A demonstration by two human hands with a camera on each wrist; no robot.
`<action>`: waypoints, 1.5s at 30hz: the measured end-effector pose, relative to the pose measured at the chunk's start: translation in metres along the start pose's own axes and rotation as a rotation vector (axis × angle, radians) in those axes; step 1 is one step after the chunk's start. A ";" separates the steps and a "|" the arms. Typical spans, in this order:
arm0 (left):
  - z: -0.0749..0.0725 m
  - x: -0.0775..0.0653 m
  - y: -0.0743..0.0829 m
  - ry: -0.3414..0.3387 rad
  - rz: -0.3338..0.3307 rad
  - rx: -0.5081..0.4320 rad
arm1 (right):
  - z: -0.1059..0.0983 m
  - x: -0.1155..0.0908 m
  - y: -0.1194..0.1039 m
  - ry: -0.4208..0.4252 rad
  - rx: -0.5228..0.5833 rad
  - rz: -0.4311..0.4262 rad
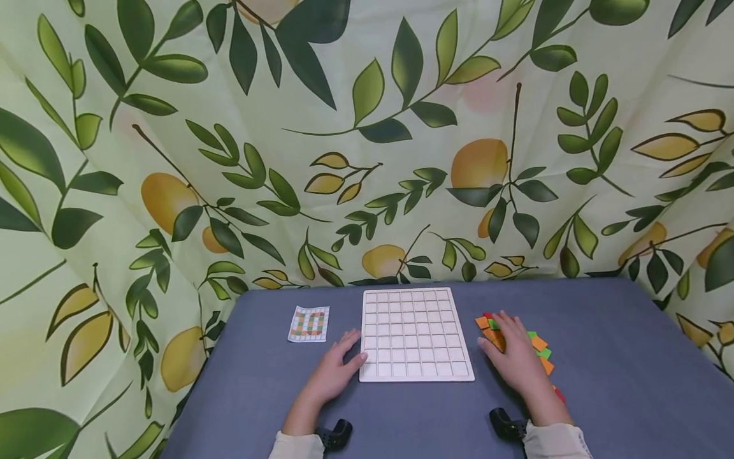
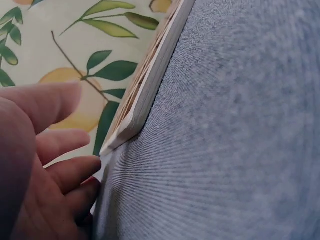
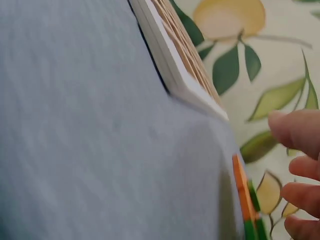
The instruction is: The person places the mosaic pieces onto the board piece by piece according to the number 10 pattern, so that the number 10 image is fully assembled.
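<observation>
A white square board [image 1: 415, 335] with a raised grid of cells lies flat on the table, no tiles in its cells. My left hand [image 1: 332, 370] is at the board's left edge, its fingers extended and holding nothing; the left wrist view shows them by the board's corner [image 2: 122, 130]. On the other side, my right hand [image 1: 514, 357] hovers over a loose pile of small flat square tiles [image 1: 546, 366] in orange, green and red, hiding part of it. In the right wrist view its fingers stand apart above the tiles [image 3: 242, 187], gripping none.
A small card [image 1: 308, 324] printed with a coloured grid pattern lies left of the board. The table [image 1: 413, 414] has a blue-grey cover, and a leaf-and-fruit printed curtain [image 1: 344, 191] hangs behind it. Black devices [image 1: 337, 436] are strapped at both wrists.
</observation>
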State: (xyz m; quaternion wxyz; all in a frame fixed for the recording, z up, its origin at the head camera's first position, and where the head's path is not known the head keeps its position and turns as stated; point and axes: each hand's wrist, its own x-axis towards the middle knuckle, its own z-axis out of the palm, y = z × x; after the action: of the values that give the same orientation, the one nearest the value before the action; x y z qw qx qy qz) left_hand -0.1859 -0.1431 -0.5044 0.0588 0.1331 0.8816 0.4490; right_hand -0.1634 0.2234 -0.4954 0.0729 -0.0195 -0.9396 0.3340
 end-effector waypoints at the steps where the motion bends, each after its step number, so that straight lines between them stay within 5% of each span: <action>1: 0.001 0.000 -0.001 -0.006 0.013 0.004 | -0.002 0.001 0.004 -0.004 0.001 0.011; 15: 0.009 0.004 -0.004 0.030 0.121 0.091 | -0.008 0.005 0.020 -0.044 -0.074 -0.039; 35: 0.000 0.001 -0.006 0.075 0.124 0.116 | -0.014 0.006 0.020 0.188 -0.073 -0.005; 39: 0.001 0.001 -0.007 0.078 0.132 0.116 | -0.019 0.007 0.028 0.134 -0.080 0.003; 45: 0.004 0.001 -0.008 0.062 0.129 0.108 | -0.015 0.011 0.035 -0.106 -0.117 -0.011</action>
State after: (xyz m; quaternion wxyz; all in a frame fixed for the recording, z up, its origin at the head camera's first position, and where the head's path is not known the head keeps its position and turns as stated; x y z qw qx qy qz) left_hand -0.1877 -0.1439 -0.5130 -0.0050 0.1785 0.8956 0.4074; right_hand -0.1728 0.2609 -0.5038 0.0238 -0.0006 -0.9601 0.2787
